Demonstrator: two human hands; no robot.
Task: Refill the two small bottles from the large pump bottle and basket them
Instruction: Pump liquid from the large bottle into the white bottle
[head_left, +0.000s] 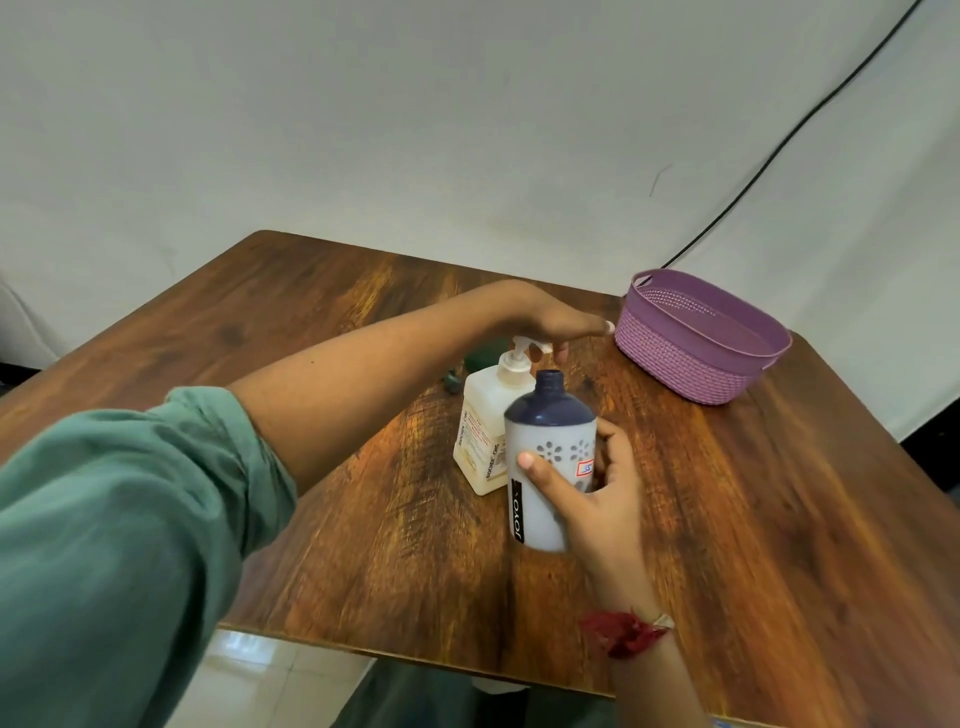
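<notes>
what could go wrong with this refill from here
1. The white small bottle with navy top has a narrow open neck. If the spout of the cream large pump bottle isn't right above it, liquid may spill onto the wooden table.
2. Only the left-hand grip touches the pump bottle, so pressing might tip it. The right-hand grip holds the small bottle.

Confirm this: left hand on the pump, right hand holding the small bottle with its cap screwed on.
Not quite: the head view shows the small bottle uncapped, its neck open. Otherwise right: left hand on the pump, right hand holding the bottle.
</notes>
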